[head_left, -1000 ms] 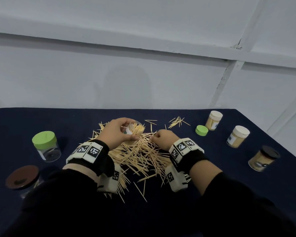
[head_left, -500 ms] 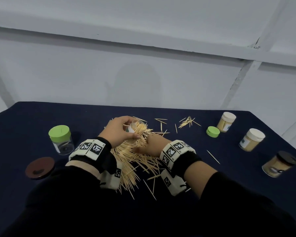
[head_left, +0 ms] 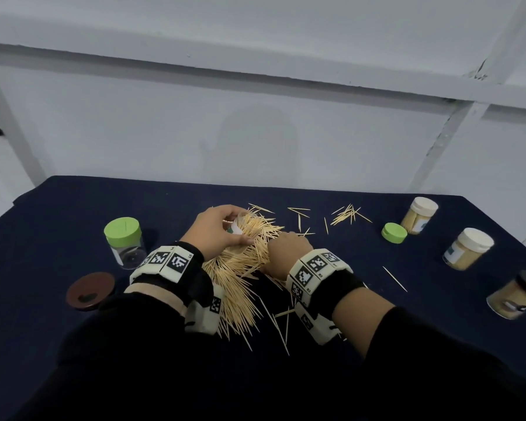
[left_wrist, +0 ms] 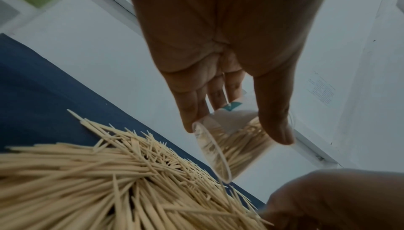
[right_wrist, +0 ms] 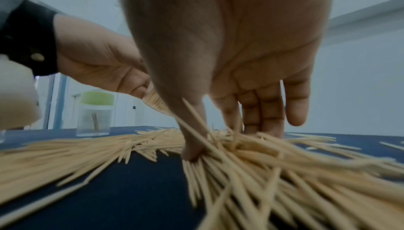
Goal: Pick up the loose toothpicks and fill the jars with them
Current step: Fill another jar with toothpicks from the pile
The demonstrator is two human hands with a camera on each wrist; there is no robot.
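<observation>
While the left hand [head_left: 216, 229] keeps its grip curled round the tilted open jar [left_wrist: 220, 147], already partly packed with toothpicks, the right hand [head_left: 289, 247] has dropped from beside the jar's mouth into the heap of toothpicks [head_left: 237, 287] on the surface [head_left: 73, 344]. Its thumb [right_wrist: 192, 140] and fingers [right_wrist: 271, 113] dig into the sticks, closing on a fresh bunch. That suggests another refill is starting. Much of the heap remains, with strays [head_left: 346, 214] farther back, so filling is far from finished.
</observation>
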